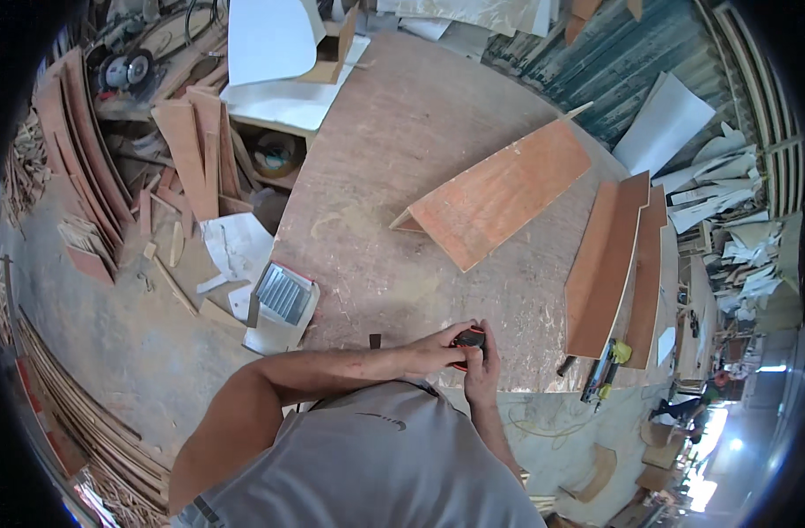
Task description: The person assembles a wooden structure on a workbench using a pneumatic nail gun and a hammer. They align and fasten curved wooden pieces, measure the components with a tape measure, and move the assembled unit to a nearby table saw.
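Close to my body, at the near edge of a large wooden worktable (358, 194), both hands are closed around a small black and red tape measure (469, 338). My left hand (433, 350) grips it from the left, and my right hand (482, 374) wraps its right side. The fingers partly cover it, and I see no blade drawn out. Beyond my hands lies an angled piece of two joined plywood boards (503, 198). Two more bent plywood pieces, one long (600, 268) and one narrower (646, 273), lie along the table's right side.
A green and black nail gun (606, 371) lies at the near right edge, its hose (552, 431) hanging below. An open box of metal staple strips (283, 294) sits at the left edge. Plywood offcuts (187, 150) lean at the left. Another person (697, 405) is far right.
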A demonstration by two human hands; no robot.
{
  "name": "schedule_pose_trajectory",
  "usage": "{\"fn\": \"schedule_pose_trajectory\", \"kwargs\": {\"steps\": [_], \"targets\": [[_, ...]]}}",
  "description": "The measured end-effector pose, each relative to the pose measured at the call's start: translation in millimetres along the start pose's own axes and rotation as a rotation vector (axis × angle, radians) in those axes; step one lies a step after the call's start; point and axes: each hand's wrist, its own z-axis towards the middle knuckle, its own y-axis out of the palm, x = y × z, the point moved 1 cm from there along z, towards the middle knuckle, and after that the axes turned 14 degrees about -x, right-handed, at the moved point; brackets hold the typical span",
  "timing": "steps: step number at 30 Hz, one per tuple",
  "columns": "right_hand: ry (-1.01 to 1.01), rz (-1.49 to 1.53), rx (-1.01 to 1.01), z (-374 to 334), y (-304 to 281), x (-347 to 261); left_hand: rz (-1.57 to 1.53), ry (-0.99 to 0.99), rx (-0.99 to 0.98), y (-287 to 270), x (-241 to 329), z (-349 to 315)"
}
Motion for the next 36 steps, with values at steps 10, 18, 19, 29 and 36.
{"fn": "schedule_pose_trajectory", "kwargs": {"steps": [10,18,19,29,36], "targets": [[0.099,-0.357,-0.081,43.5,30.3,-24.5,-0.494,-0.099,0.266,-40.1,14.1,-1.9],[0.087,-0.472,-0.11,47.1,22.3,-28.7,-0.035,-0.14,0.249,-76.8,34.6,-18.3],[0.046,-0.524,-0.17,48.4,21.2,-27.3,-0.044,-0.132,0.197,-76.3,31.7,-19.5],[0.156,-0.478,-0.278,45.6,27.9,-18.9,0.015,-0.326,0.149,-71.5,12.9,-18.8],[0.26,-0.286,-0.172,34.1,16.9,-10.9,0.662,-0.294,0.39,-99.8,21.7,-26.1]]}}
